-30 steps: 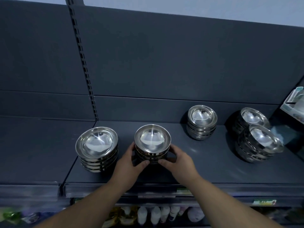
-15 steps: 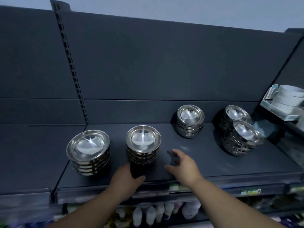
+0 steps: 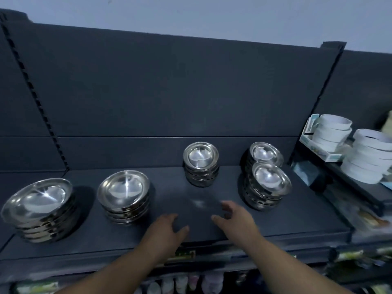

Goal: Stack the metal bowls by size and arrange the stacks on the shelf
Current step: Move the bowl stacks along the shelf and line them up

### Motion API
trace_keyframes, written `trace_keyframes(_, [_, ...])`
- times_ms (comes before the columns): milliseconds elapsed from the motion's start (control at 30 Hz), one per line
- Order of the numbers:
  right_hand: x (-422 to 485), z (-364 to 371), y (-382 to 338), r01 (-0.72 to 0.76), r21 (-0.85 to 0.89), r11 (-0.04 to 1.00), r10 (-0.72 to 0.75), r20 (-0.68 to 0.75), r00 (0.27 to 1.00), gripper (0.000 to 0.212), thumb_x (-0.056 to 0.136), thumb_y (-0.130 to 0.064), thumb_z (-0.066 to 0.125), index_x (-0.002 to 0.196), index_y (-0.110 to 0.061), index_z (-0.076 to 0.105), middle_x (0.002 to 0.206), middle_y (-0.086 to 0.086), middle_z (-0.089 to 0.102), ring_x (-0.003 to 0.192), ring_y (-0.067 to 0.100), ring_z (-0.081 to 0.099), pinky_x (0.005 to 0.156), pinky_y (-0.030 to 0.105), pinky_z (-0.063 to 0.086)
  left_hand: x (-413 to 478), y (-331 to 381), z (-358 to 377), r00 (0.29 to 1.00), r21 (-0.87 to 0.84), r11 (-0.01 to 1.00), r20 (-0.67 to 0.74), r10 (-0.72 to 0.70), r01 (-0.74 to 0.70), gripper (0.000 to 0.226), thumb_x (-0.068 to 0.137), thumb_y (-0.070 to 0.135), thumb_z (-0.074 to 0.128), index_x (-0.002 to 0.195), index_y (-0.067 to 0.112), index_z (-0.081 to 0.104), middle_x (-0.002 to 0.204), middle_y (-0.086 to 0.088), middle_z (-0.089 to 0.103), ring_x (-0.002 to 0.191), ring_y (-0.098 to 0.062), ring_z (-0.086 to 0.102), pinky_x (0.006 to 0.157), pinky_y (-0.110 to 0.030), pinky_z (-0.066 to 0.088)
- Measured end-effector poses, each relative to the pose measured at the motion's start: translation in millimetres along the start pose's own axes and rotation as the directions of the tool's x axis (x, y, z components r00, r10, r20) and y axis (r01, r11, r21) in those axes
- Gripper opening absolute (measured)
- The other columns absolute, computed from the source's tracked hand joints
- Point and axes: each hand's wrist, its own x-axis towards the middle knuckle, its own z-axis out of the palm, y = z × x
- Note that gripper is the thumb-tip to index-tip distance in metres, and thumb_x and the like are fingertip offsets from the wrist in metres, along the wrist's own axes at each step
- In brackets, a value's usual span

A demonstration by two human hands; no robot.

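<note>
Several stacks of shiny metal bowls stand on a dark shelf (image 3: 297, 225). The widest stack (image 3: 40, 209) is at the far left, a medium stack (image 3: 125, 198) stands to its right, a small stack (image 3: 201, 164) sits further back in the middle, and two stacks stand at the right, one in front (image 3: 268, 187) and one behind (image 3: 265, 153). My left hand (image 3: 165, 232) and my right hand (image 3: 235, 221) hover over the bare shelf front between the medium stack and the right front stack, both empty with fingers apart.
A neighbouring shelf at the right holds stacked white cups (image 3: 331, 132) and white bowls (image 3: 369, 153). The dark back panel (image 3: 169, 92) rises behind the bowls. Bottles (image 3: 182, 283) show on the shelf below the front edge.
Both hands let go of the medium stack and drew back and to the right. The view swung right, so the stacks now sit further left in the picture.
</note>
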Motion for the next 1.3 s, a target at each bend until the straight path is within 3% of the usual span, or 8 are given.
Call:
trace_keyframes(167, [25.7, -28.4, 19.5, 0.042, 0.093, 0.995, -0.05, 0.085, 0.995, 0.059, 0.082, -0.032, 0.076, 0.134, -0.015, 0.054, 0.13, 0.002, 0.062, 0.111, 0.012, 0.061, 0.092, 0.019, 0.044, 35.0, 42.6, 20.6, 0.983, -0.141, 0.983, -0.126, -0.131, 0.113, 0.065, 0.089, 0.046, 0.059, 0.144, 0.015, 0.041, 0.146, -0.006, 0.046, 0.134, -0.021, 0.043, 0.11, -0.027, 0.032])
trace_keyframes(300, [44.3, -40.5, 23.6, 0.05, 0.167, 0.985, -0.073, 0.137, 0.988, 0.06, 0.086, -0.034, 0.071, 0.139, -0.015, 0.05, 0.136, 0.003, 0.058, 0.118, 0.012, 0.056, 0.092, 0.015, 0.036, 51.1, 51.3, 27.9, 0.941, -0.37, 0.913, -0.212, -0.264, 0.172, 0.068, 0.086, 0.044, 0.065, 0.142, 0.013, 0.043, 0.144, -0.002, 0.05, 0.133, -0.019, 0.046, 0.113, -0.032, 0.033])
trace_keyframes(533, [72.5, -31.7, 22.1, -0.015, 0.275, 0.961, -0.034, 0.171, 0.985, 0.063, 0.088, -0.047, 0.064, 0.141, -0.017, 0.047, 0.14, 0.002, 0.055, 0.127, 0.014, 0.052, 0.109, 0.028, 0.038, 65.4, 39.1, 24.8, 0.887, -0.508, 0.826, -0.227, -0.401, 0.243, 0.068, 0.086, 0.044, 0.065, 0.142, 0.012, 0.044, 0.142, -0.003, 0.052, 0.13, -0.018, 0.049, 0.111, -0.028, 0.033])
trace_keyframes(700, [90.7, -20.4, 9.4, -0.07, 0.352, 0.933, 0.01, 0.169, 0.986, 0.069, 0.089, -0.052, 0.06, 0.145, -0.017, 0.04, 0.147, 0.001, 0.048, 0.133, 0.016, 0.046, 0.11, 0.028, 0.034, 74.4, 23.9, 18.4, 0.879, -0.4, 0.874, -0.262, -0.398, 0.277, 0.066, 0.088, 0.044, 0.062, 0.143, 0.011, 0.042, 0.146, -0.009, 0.047, 0.135, -0.023, 0.043, 0.111, -0.027, 0.03])
trace_keyframes(833, [108.1, -16.4, -3.8, -0.109, 0.417, 0.903, 0.054, 0.14, 0.989, 0.078, 0.087, -0.057, 0.059, 0.15, -0.019, 0.032, 0.154, 0.0, 0.039, 0.138, 0.017, 0.04, 0.113, 0.032, 0.032, 90.8, 28.3, 14.2, 0.902, -0.457, 0.86, -0.236, -0.363, 0.227, 0.069, 0.089, 0.047, 0.06, 0.146, 0.015, 0.038, 0.15, -0.005, 0.042, 0.139, -0.02, 0.038, 0.113, -0.026, 0.026])
trace_keyframes(1000, [128.2, -12.2, -17.4, -0.13, 0.497, 0.858, 0.085, 0.112, 0.99, 0.106, 0.056, -0.084, 0.057, 0.145, -0.029, 0.039, 0.145, -0.008, 0.05, 0.13, 0.013, 0.048, 0.111, 0.047, 0.04, 120.0, 40.3, 9.0, 0.928, -0.587, 0.793, -0.182, -0.324, 0.161, 0.071, 0.09, 0.056, 0.05, 0.149, 0.022, 0.032, 0.152, 0.001, 0.039, 0.14, -0.017, 0.035, 0.116, -0.029, 0.024])
trace_keyframes(1200, [142.7, -7.9, -29.3, -0.138, 0.514, 0.846, 0.077, 0.14, 0.987, 0.095, 0.061, -0.082, 0.056, 0.144, -0.04, 0.038, 0.139, -0.014, 0.054, 0.126, 0.011, 0.051, 0.109, 0.047, 0.042, 142.8, 58.2, 6.3, 0.96, -0.691, 0.722, -0.169, -0.221, 0.044, 0.052, 0.097, 0.052, 0.035, 0.144, 0.03, 0.038, 0.144, 0.01, 0.046, 0.127, -0.003, 0.039, 0.099, -0.018, 0.023])
trace_keyframes(1300, [146.6, -6.3, -30.5, -0.156, 0.54, 0.827, 0.076, 0.168, 0.983, 0.091, 0.062, -0.077, 0.059, 0.143, -0.042, 0.038, 0.137, -0.014, 0.056, 0.123, 0.01, 0.054, 0.107, 0.046, 0.044, 149.6, 59.1, 7.9, 0.969, -0.763, 0.645, -0.136, -0.204, 0.028, 0.032, 0.098, 0.053, 0.035, 0.127, 0.045, 0.046, 0.123, 0.021, 0.055, 0.12, -0.004, 0.048, 0.105, -0.026, 0.034])
